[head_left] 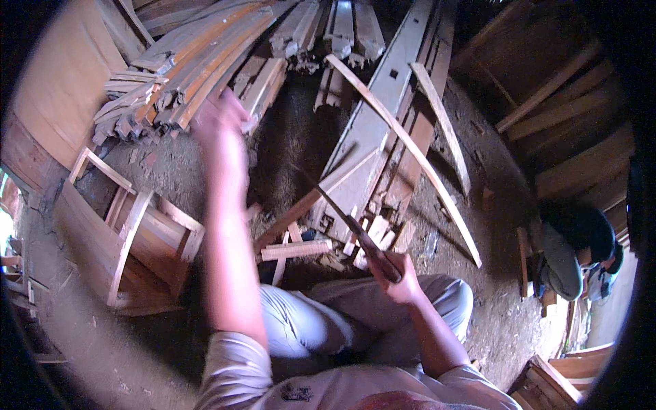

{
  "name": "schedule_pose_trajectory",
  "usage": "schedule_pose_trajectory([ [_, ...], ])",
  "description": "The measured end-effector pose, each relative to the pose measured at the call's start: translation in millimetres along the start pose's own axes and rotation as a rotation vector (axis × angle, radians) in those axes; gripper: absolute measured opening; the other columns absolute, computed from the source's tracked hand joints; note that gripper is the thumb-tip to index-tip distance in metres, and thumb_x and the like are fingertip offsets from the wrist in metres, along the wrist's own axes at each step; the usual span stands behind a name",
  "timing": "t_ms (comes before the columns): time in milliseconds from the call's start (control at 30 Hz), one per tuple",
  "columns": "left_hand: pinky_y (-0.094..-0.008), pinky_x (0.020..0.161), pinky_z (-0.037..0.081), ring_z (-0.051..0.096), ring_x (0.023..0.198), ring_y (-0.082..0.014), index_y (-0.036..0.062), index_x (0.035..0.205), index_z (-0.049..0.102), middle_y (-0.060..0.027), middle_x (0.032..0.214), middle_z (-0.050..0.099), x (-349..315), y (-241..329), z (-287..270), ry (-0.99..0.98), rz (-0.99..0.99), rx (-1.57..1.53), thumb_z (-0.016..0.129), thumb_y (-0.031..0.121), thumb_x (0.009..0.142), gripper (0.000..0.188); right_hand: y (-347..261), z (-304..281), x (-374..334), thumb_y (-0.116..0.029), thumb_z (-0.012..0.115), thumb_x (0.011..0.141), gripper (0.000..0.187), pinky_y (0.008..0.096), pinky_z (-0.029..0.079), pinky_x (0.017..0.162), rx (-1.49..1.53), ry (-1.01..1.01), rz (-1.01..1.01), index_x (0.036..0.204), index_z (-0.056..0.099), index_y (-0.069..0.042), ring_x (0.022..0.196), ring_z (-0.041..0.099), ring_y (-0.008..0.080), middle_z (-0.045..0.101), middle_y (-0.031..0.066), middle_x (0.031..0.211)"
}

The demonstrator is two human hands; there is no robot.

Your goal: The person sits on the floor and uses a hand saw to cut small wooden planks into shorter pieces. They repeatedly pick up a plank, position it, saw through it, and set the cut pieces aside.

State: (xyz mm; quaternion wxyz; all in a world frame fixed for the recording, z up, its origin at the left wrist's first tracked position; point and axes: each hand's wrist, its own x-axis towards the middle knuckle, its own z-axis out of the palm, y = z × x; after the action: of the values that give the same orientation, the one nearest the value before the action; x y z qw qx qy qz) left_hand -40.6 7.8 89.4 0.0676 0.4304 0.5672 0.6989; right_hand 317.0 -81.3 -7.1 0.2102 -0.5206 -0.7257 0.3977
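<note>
My left arm stretches forward, and my left hand (220, 115) is smeared by motion next to the near end of the stacked wood strips (198, 75). Whether its fingers touch the wood cannot be told. Close to my right knee, my right hand (400, 281) is closed around the brown handle of a long, thin-bladed tool (361, 236). Its dark, narrow blade slants away to the upper left over the ground; its exact kind is unclear. Short wood offcuts (297, 249) lie in front of my crossed legs.
A wooden frame box (150, 239) stands at my left. Long planks (383, 116) run away ahead, with a thin curved strip (417, 157) lying across them. Another person (574, 236) is at the far right. A wooden piece (547, 383) stands at the lower right.
</note>
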Motion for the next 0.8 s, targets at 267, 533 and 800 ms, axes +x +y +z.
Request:
schedule_pose_trajectory([
  [267,-0.0377,0.09,0.051,0.066,0.097,-0.0202,0.0067,0.111,0.072,-0.009,0.098,0.072,-62.0,80.5,-126.6,-0.2,-0.01,0.54,0.045,0.024,0.106,0.032,18.3,12.6,4.3,-0.015,0.071,0.094,0.019,0.0385,0.045,0.062,0.098,0.002,-0.116,0.09,0.065,0.003,0.061,0.054,0.0221,0.059,0.0174,0.07],
  [533,-0.0378,0.089,0.051,0.066,0.096,-0.0203,0.0064,0.11,0.072,-0.009,0.098,0.071,-182.5,-54.2,-88.1,-0.593,-0.279,0.723,0.046,0.023,0.105,0.032,24.1,15.1,2.8,-0.014,0.072,0.092,0.021,0.0365,0.044,0.06,0.138,0.025,-0.086,0.085,0.064,0.003,0.065,0.051,0.0129,0.061,0.0149,0.069],
  [800,-0.038,0.089,0.051,0.066,0.096,-0.0205,0.006,0.109,0.071,-0.0091,0.099,0.071,-200.5,-68.9,-85.3,-0.609,-0.347,0.787,0.046,0.023,0.104,0.031,9.6,14.5,-0.7,-0.014,0.072,0.092,0.022,0.038,0.045,0.058,0.161,0.04,-0.098,0.081,0.062,0.002,0.059,0.054,0.0182,0.058,0.0154,0.065],
])
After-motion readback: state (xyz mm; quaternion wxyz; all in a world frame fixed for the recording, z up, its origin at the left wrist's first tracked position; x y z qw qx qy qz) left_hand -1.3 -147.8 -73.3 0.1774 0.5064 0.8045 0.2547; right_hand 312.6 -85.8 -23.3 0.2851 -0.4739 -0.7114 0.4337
